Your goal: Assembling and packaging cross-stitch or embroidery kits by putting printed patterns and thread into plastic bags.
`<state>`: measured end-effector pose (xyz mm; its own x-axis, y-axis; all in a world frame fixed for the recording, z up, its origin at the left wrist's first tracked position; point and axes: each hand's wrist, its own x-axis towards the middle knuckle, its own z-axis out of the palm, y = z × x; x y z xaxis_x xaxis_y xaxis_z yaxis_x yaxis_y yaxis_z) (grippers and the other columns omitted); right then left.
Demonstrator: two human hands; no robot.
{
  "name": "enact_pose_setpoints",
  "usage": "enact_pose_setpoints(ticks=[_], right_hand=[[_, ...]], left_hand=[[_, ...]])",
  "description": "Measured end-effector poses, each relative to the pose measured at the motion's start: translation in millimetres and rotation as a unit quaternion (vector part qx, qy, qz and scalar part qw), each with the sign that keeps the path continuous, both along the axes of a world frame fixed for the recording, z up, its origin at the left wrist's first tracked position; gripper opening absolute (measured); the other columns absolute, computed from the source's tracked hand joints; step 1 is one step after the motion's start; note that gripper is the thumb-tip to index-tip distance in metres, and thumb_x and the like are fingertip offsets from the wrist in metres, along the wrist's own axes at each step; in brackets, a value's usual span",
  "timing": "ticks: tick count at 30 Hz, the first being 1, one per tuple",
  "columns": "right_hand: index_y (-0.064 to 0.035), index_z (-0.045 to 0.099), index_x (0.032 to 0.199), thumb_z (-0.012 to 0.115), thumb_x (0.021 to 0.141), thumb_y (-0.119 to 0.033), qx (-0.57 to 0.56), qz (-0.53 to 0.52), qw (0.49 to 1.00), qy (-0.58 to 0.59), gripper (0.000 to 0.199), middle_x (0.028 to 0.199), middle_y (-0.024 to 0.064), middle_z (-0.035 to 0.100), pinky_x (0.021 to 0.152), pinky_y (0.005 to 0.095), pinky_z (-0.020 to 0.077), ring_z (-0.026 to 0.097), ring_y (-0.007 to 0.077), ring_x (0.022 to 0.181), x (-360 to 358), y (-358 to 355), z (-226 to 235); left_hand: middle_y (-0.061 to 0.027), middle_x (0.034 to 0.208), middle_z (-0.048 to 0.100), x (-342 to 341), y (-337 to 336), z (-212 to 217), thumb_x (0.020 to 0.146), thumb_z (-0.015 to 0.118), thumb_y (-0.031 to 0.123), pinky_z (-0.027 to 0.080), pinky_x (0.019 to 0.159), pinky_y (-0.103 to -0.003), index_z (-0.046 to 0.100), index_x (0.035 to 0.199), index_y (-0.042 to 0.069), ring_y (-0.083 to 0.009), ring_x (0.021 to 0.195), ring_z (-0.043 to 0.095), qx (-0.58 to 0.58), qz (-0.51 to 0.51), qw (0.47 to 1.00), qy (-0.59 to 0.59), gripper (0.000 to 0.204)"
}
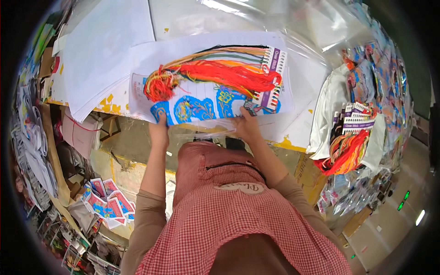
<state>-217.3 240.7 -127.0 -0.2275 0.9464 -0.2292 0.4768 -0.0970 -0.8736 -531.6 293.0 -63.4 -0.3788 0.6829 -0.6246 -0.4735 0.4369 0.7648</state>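
Observation:
A white sheet with blue ornate patterns point(195, 109) lies at the near edge of the table, over larger white paper. On top of it rests a long bundle of embroidery thread point(215, 73), mostly red with orange, green, tan and black strands. The strands run from a white and purple perforated thread card point(275, 59) on the right to a loose tangle on the left. My left hand point(159, 133) is closed on the near left edge of the patterned sheet. My right hand point(248, 124) pinches its near edge further right, its thumb on top. The undersides of both hands' fingers are hidden.
Large white sheets point(107, 55) are stacked at the left of the table. Clear plastic film point(316, 27) covers the far right. More thread cards with threads point(346, 137) sit on white bags at the right. Several red and blue printed cards point(110, 201) lie low on the left.

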Motion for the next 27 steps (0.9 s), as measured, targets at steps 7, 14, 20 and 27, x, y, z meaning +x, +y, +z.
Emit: enact_pose_setpoints(ticks=[7, 14, 20, 27], right_hand=[[-0.002, 0.059, 0.113, 0.059, 0.079, 0.0, -0.253, -0.138, 0.945, -0.155, 0.034, 0.114, 0.026, 0.056, 0.068, 0.0411, 0.0516, 0.06, 0.0393, 0.078, 2, 8, 15], [-0.023, 0.036, 0.142, 0.064, 0.073, -0.006, 0.16, 0.062, 0.945, -0.277, 0.076, 0.141, 0.0372, 0.019, 0.062, 0.0423, 0.0505, 0.06, 0.041, 0.068, -28, 21, 58], [-0.0268, 0.036, 0.141, 0.062, 0.076, -0.004, 0.104, 0.083, 0.934, -0.331, 0.074, 0.14, 0.0407, 0.017, 0.062, 0.0394, 0.0516, 0.063, 0.0397, 0.071, -29, 31, 58], [-0.03, 0.035, 0.141, 0.067, 0.071, -0.006, 0.109, 0.106, 0.946, -0.286, 0.081, 0.144, 0.0369, 0.012, 0.064, 0.0409, 0.0525, 0.064, 0.0412, 0.077, -15, 31, 60]], left_hand=[[-0.0283, 0.145, 0.025, 37, -33, -19, 0.084, 0.048, 0.0, 0.036, 0.103, -0.042, 0.032, 0.139, 0.001, -0.0416, 0.129, 0.035, 0.094, -0.455, 0.656, 0.594, 0.058], [-0.0255, 0.141, 0.034, 44, -25, -23, 0.091, 0.049, 0.022, 0.03, 0.107, -0.038, 0.018, 0.142, -0.004, -0.0384, 0.13, 0.034, 0.174, -0.364, 0.783, 0.474, 0.065], [-0.0273, 0.138, 0.035, 24, -6, -7, 0.085, 0.054, 0.015, 0.029, 0.108, -0.039, 0.024, 0.139, -0.005, -0.0361, 0.13, 0.036, 0.188, -0.485, 0.704, 0.483, 0.065], [-0.0128, 0.116, 0.055, 22, 54, -43, 0.092, 0.053, 0.026, 0.042, 0.088, -0.03, 0.041, 0.134, -0.001, -0.017, 0.101, 0.051, 0.026, -0.273, 0.931, 0.239, 0.052]])
